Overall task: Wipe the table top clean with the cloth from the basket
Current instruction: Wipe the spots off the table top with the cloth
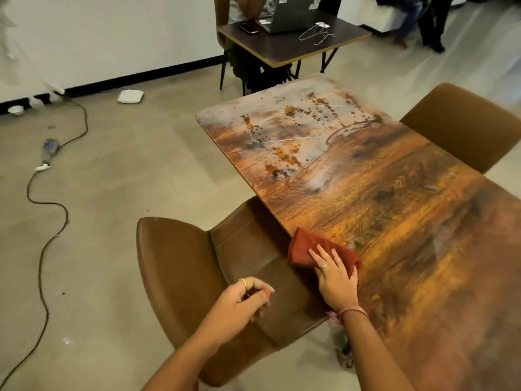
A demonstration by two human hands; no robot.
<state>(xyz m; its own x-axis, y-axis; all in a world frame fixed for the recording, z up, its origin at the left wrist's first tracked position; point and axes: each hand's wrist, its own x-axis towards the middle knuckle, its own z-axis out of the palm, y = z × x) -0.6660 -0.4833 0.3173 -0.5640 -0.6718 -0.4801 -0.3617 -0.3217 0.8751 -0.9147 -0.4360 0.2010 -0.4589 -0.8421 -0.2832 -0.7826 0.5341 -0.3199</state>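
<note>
The worktop [380, 198] runs from its far corner at 11 o'clock down to 5 o'clock, and its far end carries a wide patch of rusty spots and pale smears; the near part shows no such marks that I can make out. A brown chair [197, 277] is tucked under the near-left edge at 7 o'clock. The red cloth [304, 244] lies right at that edge, one corner hanging slightly past it. The right hand [335, 275] lies flat on it, fingers spread and straight. The left hand [242, 300] hangs above the chair seat, loosely curled, holding nothing.

The likely slip: a stroke toward 7 o'clock could drag the cloth over the rim onto the chair. The far mess may also smear if the cloth is loaded.
</note>
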